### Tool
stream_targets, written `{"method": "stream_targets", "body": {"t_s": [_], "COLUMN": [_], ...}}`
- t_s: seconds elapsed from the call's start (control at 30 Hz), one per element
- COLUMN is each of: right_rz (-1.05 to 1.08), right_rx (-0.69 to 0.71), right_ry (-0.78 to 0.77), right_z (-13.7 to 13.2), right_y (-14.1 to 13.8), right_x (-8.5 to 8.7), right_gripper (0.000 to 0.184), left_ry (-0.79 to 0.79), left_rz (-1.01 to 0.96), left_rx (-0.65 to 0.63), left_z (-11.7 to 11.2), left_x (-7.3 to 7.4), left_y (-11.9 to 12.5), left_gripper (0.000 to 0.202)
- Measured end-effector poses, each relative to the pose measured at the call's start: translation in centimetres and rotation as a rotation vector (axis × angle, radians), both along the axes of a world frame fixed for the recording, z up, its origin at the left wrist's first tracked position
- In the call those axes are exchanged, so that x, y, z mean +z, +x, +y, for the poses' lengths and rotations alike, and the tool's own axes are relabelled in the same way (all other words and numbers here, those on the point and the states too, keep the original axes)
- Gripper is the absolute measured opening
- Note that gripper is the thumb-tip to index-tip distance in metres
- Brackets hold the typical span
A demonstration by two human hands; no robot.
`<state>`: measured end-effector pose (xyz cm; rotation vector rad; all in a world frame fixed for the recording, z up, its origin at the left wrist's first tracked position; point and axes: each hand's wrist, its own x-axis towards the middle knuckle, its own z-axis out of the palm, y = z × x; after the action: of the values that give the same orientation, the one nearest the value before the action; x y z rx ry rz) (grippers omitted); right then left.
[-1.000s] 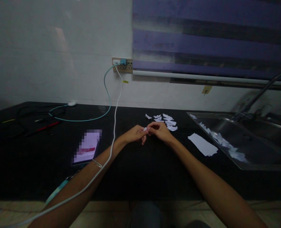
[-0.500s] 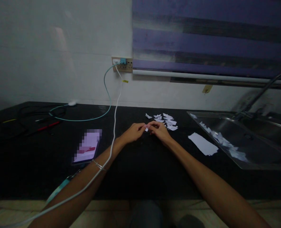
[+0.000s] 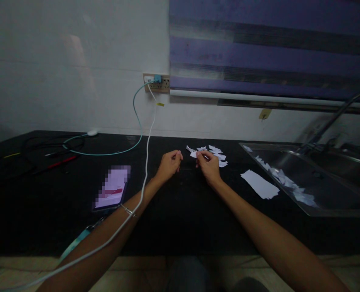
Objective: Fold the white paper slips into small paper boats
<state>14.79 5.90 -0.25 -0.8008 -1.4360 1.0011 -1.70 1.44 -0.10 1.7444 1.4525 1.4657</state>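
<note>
My left hand [image 3: 168,163] rests on the black counter [image 3: 180,211] with its fingers curled and nothing visible in them. A short gap to its right, my right hand [image 3: 209,167] pinches a small white folded paper piece [image 3: 193,154] at its fingertips. Just beyond those fingers lies a cluster of several small white folded paper pieces [image 3: 217,152]. A white cable [image 3: 146,162] runs down from the wall socket and across my left forearm.
A lit phone [image 3: 111,188] lies left of my left arm. A larger white paper sheet [image 3: 259,184] lies right of my right hand, beside a steel sink [image 3: 326,202] holding paper scraps. A teal cable [image 3: 107,153] and dark and red leads [image 3: 54,163] lie far left.
My hands have parted; before, both pinched the small paper piece together. The right hand has moved away from me to the pile with the piece, and the left has drawn slightly left.
</note>
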Motion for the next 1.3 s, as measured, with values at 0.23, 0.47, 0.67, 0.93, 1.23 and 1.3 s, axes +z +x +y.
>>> {"method": "stream_targets", "body": {"t_s": [0.23, 0.47, 0.67, 0.93, 1.23, 1.3], "right_rz": [0.052, -0.082, -0.165, -0.218, -0.397, -0.324], "right_rx": [0.128, 0.245, 0.326, 0.415, 0.299, 0.312], "right_ry": [-0.043, -0.036, -0.091, -0.068, 0.225, 0.192], "right_z": [-0.3, -0.3, 0.1, 0.3, -0.8, -0.8], "right_y": [-0.1, -0.1, 0.3, 0.4, 0.4, 0.3], "right_x": [0.4, 0.2, 0.1, 0.1, 0.8, 0.8], "right_gripper": [0.031, 0.033, 0.036, 0.035, 0.019, 0.018], "left_ry": [-0.035, -0.054, 0.025, 0.178, 0.02, -0.026], "left_rz": [0.015, 0.129, 0.287, 0.197, -0.025, -0.036], "left_rx": [-0.161, -0.208, -0.132, 0.183, 0.018, -0.078], "left_z": [-0.7, -0.7, -0.3, 0.0, -0.3, -0.4], "left_x": [0.5, 0.0, -0.2, 0.2, 0.2, 0.1], "left_y": [0.5, 0.1, -0.1, -0.2, 0.2, 0.3], "left_gripper": [0.036, 0.042, 0.035, 0.03, 0.04, 0.044]}}
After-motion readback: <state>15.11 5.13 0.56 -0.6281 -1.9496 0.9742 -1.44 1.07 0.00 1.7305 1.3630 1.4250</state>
